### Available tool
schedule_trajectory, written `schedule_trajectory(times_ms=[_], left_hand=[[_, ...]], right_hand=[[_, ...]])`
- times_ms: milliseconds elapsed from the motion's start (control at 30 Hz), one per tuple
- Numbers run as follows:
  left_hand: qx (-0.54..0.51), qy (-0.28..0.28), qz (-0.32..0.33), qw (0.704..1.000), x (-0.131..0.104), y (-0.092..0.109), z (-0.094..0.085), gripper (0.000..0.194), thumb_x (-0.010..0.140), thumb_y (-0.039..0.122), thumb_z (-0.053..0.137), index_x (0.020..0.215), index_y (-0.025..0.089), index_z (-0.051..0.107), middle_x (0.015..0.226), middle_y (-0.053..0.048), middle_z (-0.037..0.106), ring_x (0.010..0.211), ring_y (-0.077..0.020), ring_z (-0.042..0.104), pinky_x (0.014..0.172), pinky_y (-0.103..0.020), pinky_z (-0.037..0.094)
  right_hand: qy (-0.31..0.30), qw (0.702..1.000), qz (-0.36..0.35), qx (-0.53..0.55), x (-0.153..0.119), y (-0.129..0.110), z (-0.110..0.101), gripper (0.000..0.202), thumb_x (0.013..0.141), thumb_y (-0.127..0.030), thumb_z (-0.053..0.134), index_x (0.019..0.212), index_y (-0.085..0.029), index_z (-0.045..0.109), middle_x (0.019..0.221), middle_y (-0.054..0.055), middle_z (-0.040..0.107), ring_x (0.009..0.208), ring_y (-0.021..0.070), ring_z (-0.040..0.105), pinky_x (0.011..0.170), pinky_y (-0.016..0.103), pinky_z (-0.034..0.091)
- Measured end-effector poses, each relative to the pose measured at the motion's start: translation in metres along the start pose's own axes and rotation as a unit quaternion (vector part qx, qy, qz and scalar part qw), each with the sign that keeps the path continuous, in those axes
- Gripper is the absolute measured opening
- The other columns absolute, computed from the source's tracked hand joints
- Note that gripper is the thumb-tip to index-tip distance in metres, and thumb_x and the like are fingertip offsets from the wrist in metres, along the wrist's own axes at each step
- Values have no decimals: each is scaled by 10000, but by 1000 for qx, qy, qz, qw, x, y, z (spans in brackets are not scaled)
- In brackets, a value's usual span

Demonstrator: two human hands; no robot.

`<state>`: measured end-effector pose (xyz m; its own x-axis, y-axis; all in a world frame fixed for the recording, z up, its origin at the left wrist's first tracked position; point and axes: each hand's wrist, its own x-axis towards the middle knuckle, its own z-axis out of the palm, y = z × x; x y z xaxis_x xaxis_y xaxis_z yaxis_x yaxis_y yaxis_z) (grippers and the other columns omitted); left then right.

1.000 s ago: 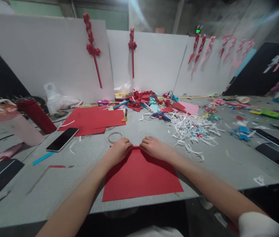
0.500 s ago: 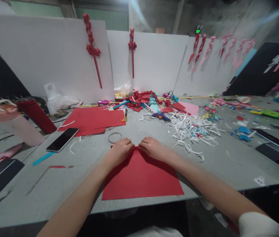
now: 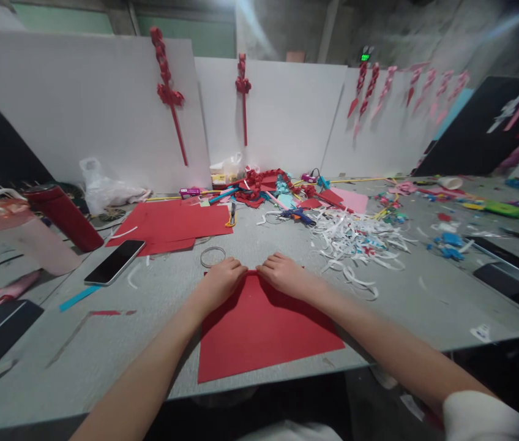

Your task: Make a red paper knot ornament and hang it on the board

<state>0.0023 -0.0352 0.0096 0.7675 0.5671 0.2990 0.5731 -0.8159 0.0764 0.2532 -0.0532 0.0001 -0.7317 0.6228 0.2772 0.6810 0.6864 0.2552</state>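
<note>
A red paper sheet (image 3: 266, 331) lies on the grey table in front of me, its near edge slanting slightly close to the table's front. At the sheet's far edge, which looks narrowly folded or rolled, my left hand (image 3: 226, 275) and my right hand (image 3: 280, 274) sit side by side with a small gap between them. The fingers of both are curled closed on that edge; the fingertips are partly hidden. Just beyond my left hand lies a thin metal ring (image 3: 212, 256).
More red sheets (image 3: 168, 223) lie beyond to the left, near a phone (image 3: 115, 262) and two bottles, one of them red (image 3: 64, 217). White paper strips (image 3: 360, 239) and a blue glue gun (image 3: 300, 216) lie to the right. White boards (image 3: 282, 116) stand behind.
The near edge of the red sheet has swung a little, its left corner now lower and farther right. Both hands stay at the far edge. The view has shifted slightly.
</note>
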Motion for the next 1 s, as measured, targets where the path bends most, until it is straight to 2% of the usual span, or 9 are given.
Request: schedule_trajectory(times_ms=[200,333,467,733,867,1000], left_hand=[[-15,29,-16,999,1,0,1,255,1063,159,479,1036,149,733,965,-113,715,943,-242,638,855,-359,490],[-34,31,-20,999,0,-3,1,259,1051,138,483,1043,154,741,962,-112,726,962,-237,649,838,-343,486],[-40,23,-19,999,0,-4,1,253,1041,137,492,953,153,728,935,-102,708,922,-224,641,811,-330,476],[-46,23,-38,998,0,8,-5,216,1006,145,519,873,160,687,901,-100,698,884,-222,622,797,-334,451],[-93,27,-83,992,4,10,-4,363,1058,264,460,769,166,654,815,-90,688,779,-204,585,740,-339,399],[-185,-20,-155,970,8,0,-6,481,1052,391,450,645,168,576,629,-24,588,607,-146,427,613,-324,264]], right_hand=[[2,1000,7,-12,1,2,4,150,1067,-164,571,1103,-132,713,945,100,739,907,231,653,866,362,408],[9,1000,7,-14,1,3,4,146,1074,-182,572,1072,-139,712,925,88,740,886,227,651,848,361,399],[9,1000,-1,-3,1,4,2,151,1075,-176,571,1035,-142,713,898,81,735,873,223,644,840,362,394],[7,999,-33,-31,1,1,-3,141,1042,-114,581,1108,-108,706,920,108,719,910,257,633,854,388,413],[13,998,-49,-32,1,-1,-2,147,1051,-118,563,1102,-107,701,909,110,710,906,258,625,847,391,418],[30,996,-79,-34,1,-3,-2,183,1068,-134,541,1177,-102,684,925,106,713,915,254,622,849,393,423]])
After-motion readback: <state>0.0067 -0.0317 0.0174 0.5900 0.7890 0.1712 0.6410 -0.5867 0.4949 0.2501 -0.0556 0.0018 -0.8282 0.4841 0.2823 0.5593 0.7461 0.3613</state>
